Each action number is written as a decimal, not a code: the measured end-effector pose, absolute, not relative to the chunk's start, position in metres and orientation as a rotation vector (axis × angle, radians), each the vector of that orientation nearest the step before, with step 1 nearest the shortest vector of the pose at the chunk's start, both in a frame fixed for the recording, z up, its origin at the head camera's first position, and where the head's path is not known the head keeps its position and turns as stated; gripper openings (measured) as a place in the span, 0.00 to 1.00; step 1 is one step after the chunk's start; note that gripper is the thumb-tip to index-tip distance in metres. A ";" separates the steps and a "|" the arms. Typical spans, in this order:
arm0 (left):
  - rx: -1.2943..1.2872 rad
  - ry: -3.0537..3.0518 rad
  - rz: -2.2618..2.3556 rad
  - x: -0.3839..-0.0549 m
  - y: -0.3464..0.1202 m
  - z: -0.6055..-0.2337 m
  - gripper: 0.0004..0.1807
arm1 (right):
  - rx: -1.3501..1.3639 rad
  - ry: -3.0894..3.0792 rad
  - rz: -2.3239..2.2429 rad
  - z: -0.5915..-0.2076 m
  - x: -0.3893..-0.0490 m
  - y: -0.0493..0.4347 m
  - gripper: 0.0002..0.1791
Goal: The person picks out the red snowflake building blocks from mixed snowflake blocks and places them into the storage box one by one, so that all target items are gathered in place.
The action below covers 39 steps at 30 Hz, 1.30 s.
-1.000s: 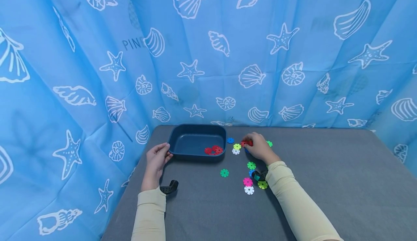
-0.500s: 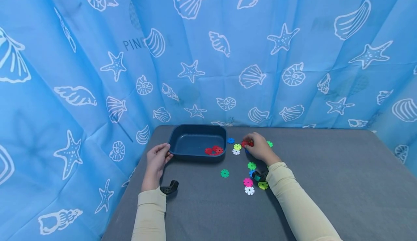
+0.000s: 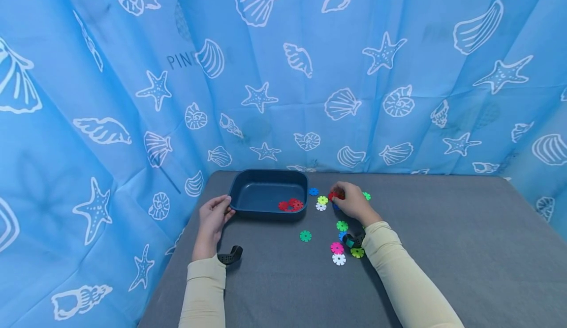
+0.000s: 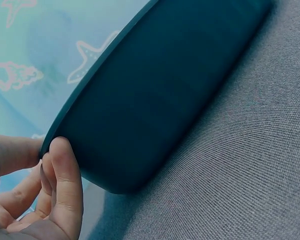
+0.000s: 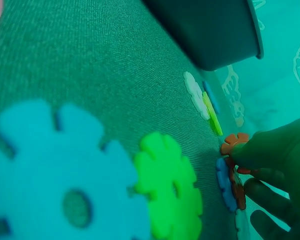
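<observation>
My left hand (image 3: 214,215) pinches the near left corner of a dark blue rectangular tray (image 3: 266,214) between thumb and fingers. In the left wrist view the fingertips (image 4: 65,150) press the outside of its rim. Several red notched plastic discs (image 3: 283,205) lie in the tray's near right corner. To the right of the tray, my right hand (image 3: 353,202) pinches a red notched disc (image 5: 234,143) with its thumb. A second red disc (image 5: 237,189) and a blue disc (image 5: 225,184) sit beside the fingers, partly hidden by the hand.
Between tray and right hand lie blue (image 3: 313,191), yellow (image 3: 322,200) and white (image 3: 321,207) discs. Nearer are a dark green disc (image 3: 305,236), a pink disc (image 3: 336,247) and others, some under the right forearm. A blue shell-print curtain (image 3: 283,121) hangs behind the grey table (image 3: 443,249).
Almost nothing differs. The right hand's fingers shift very slightly at the red discs; the left hand and tray stay in place.
</observation>
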<state>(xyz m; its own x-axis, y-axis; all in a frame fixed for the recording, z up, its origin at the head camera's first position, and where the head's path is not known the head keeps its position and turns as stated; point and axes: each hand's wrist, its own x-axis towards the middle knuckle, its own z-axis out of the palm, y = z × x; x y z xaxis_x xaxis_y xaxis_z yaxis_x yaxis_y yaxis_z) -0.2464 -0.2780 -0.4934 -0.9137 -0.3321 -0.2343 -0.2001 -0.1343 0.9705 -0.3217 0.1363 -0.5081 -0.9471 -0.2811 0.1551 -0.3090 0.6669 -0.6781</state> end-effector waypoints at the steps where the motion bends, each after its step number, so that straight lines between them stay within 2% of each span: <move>1: 0.618 -2.005 -2.214 -0.246 -0.278 -0.493 0.23 | 0.501 -2.834 1.167 -0.508 -0.321 0.136 0.10; 15: 0.620 -2.012 -2.209 -0.244 -0.277 -0.493 0.23 | 0.495 -2.761 1.221 -0.501 -0.313 0.132 0.05; 39: 0.626 -2.016 -2.208 -0.243 -0.276 -0.491 0.24 | 0.532 -2.620 1.304 -0.487 -0.302 0.119 0.04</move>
<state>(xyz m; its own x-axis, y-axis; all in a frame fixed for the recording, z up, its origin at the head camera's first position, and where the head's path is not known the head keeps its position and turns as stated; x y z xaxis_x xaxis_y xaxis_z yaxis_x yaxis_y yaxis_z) -0.2433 -0.2760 -0.4911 -0.9123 -0.3326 -0.2388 -0.2076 -0.1268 0.9700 -0.3022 0.1193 -0.4866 -0.9224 -0.2401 0.3026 -0.3861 0.5546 -0.7371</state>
